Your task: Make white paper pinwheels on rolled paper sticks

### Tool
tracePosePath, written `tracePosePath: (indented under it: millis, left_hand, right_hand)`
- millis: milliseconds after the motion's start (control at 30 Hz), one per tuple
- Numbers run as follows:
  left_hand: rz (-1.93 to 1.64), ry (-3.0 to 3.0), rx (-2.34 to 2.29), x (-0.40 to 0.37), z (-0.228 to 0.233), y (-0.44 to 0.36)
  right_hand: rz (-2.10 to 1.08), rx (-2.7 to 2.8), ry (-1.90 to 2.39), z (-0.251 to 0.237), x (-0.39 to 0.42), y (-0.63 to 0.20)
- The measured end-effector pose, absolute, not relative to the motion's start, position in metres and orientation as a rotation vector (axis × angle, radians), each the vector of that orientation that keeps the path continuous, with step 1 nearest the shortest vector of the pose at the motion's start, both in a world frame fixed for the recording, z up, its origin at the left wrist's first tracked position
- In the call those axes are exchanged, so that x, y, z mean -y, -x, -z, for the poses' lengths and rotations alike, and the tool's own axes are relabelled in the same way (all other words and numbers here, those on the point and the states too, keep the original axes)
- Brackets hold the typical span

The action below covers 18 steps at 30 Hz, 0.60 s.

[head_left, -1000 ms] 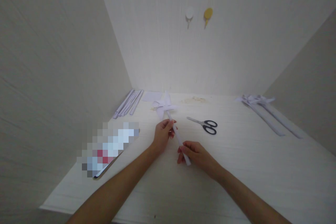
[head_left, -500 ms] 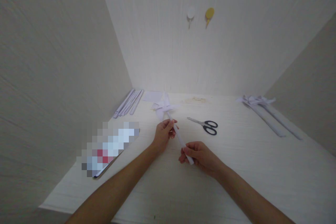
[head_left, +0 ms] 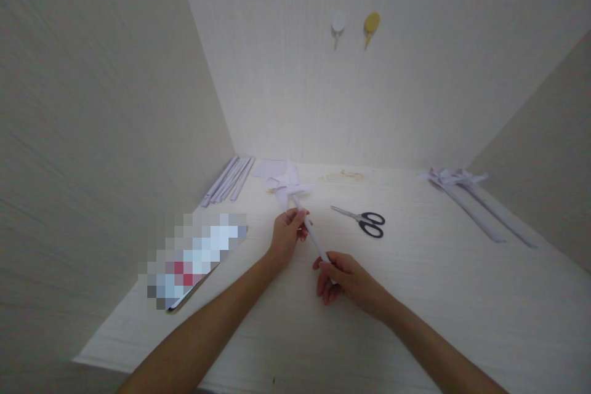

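A white paper pinwheel [head_left: 289, 184] on a rolled paper stick is held in both my hands, its blades pointing away from me. My left hand [head_left: 289, 231] pinches the stick just below the blades. Lower down, my right hand [head_left: 341, 277] grips the stick's near end between thumb and fingers, covering most of that end. Black-handled scissors [head_left: 369, 223] lie on the table to the right of the stick, blades pointing left. Behind the pinwheel is a flat sheet of white paper [head_left: 268, 168].
Several rolled paper sticks [head_left: 226, 181] lie at the back left. A pixelated phone-like device [head_left: 203, 265] rests at the left. More paper pinwheels [head_left: 455, 178] with sticks lie at the right. Thin tan strands [head_left: 348, 176] are near the back wall, which bears a white hook [head_left: 338, 23] and a yellow hook [head_left: 372, 23].
My right hand has shifted its fingers over the stick's lower end, which protruded past it before and is now covered. The left hand keeps its grip. The view has moved slightly.
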<state>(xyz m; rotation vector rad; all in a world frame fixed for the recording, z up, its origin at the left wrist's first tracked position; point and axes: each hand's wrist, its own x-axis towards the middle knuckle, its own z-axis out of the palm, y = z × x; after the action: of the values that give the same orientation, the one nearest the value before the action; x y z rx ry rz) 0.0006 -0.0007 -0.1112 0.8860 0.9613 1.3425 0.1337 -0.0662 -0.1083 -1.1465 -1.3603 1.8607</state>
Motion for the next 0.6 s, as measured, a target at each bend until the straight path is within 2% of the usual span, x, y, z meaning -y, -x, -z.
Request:
tracePosePath:
  millis: [233,600]
  left_hand:
    - [-1.336,-0.884,-0.966,0.0001,0.1124,-0.0012]
    - [-1.283,-0.854,-0.912,0.0013,0.11,-0.0025]
  right_hand:
    - [-1.851,1.348,1.108,0.1113,0.0651,-0.1352]
    - [-2.296,0.946,0.702,0.1075,0.0679,-0.1356]
